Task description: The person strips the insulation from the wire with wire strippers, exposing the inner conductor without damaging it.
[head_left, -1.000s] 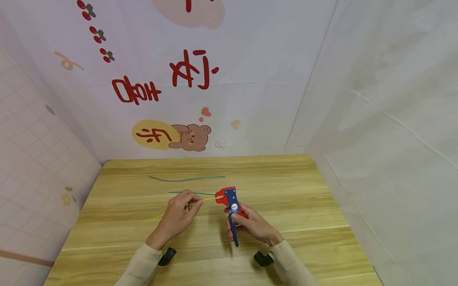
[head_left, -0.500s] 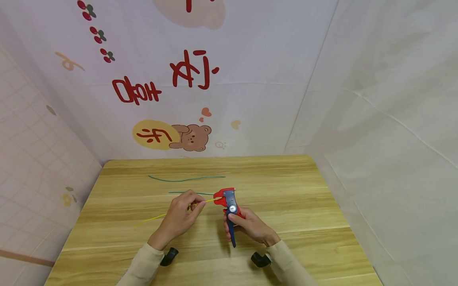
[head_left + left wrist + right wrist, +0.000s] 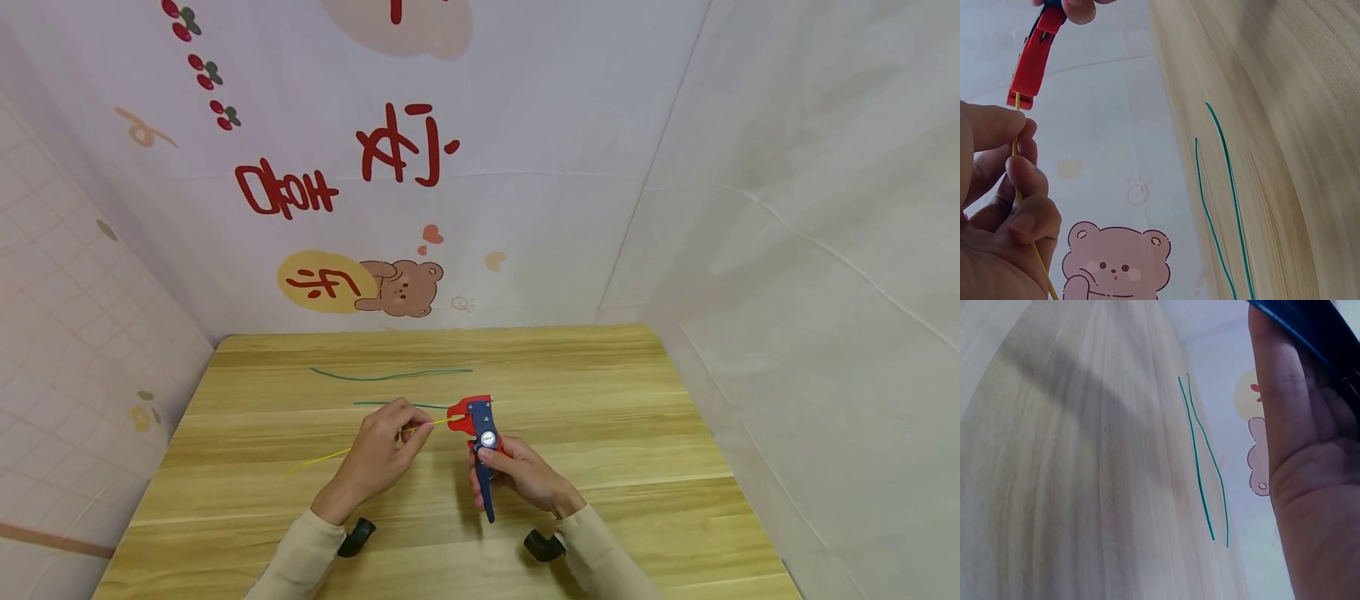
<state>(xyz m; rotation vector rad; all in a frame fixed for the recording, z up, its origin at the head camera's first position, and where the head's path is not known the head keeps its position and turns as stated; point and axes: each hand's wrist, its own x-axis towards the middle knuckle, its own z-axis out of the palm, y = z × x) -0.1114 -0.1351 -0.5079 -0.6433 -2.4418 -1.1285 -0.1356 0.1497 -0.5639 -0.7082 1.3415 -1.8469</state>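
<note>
Hands are seen from above over a pale wooden worktop (image 3: 615,417) set in a corner of white sheeted walls. A thin yellow wire (image 3: 330,454) is pinched between the thumb and curled fingers of the left hand (image 3: 378,454); its free end trails down and left across the wood, while its other end is fed into the red head of a wire stripper (image 3: 480,433). In the left wrist view, the yellow wire (image 3: 1017,162) is seen running up between the fingertips into the slot of the red stripper head (image 3: 1034,62), just beyond the fingers. The stripper's blue handles are gripped by the right hand (image 3: 525,479), fingers wrapped round them, with the tool held upright just above the worktop near its middle. In the right wrist view, only the palm (image 3: 1310,487) and a blue handle (image 3: 1310,325) are shown. The two hands are held near each other, joined only by the wire. Two green wires (image 3: 390,375) are laid flat on the worktop beyond the hands, roughly parallel, apart from the tool. A cartoon bear (image 3: 397,287) is printed on the back wall.
</note>
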